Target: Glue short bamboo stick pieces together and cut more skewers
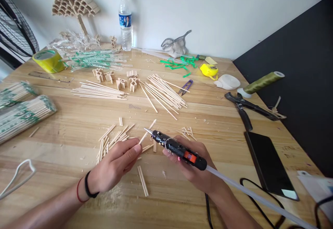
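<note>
Pinched in my left hand [121, 161] is a short wooden stick [147, 131], pointing up and to the right. My right hand [194, 163] is wrapped round a black glue gun [177, 148] with an orange switch; a long clear glue stick [234, 179] runs out of its back end. The nozzle tip meets or nearly meets the wooden stick; I cannot tell if they touch. Cut stick pieces [114, 138] lie loose beyond and partly under my left hand. Two stick pieces [143, 180] lie side by side between my hands. A small glued stick piece [187, 131] rests beyond my right hand.
Long sticks [166, 95] and small stick assemblies [121, 83] lie farther back. A water bottle [125, 22] and a tree-like stick model [74, 3] stand by the wall. Pliers [241, 105] and a black phone-like slab [270, 164] are on the right, packaged sticks [26, 118] on the left.
</note>
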